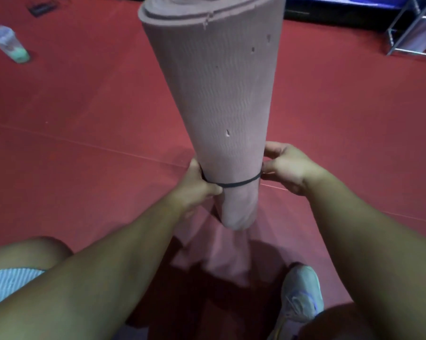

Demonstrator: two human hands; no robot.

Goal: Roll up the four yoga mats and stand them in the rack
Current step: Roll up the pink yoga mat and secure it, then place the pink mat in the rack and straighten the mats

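Note:
A rolled pink yoga mat (214,89) stands upright on the red floor, its top end close to the camera and its surface pocked with small nicks. A thin black elastic band (234,184) circles the roll near its lower end. My left hand (198,187) grips the band and the roll on the left side. My right hand (284,165) pinches the band on the right side, fingers against the mat. A metal rack (410,28) stands at the far upper right; what it holds is unclear.
A plastic cup (8,44) with a pale green drink stands on the floor at the upper left. A dark flat object (41,8) lies beyond it. My shoe (301,293) and my knee (23,253) are below, and a blue surface (342,1) borders the floor at top right.

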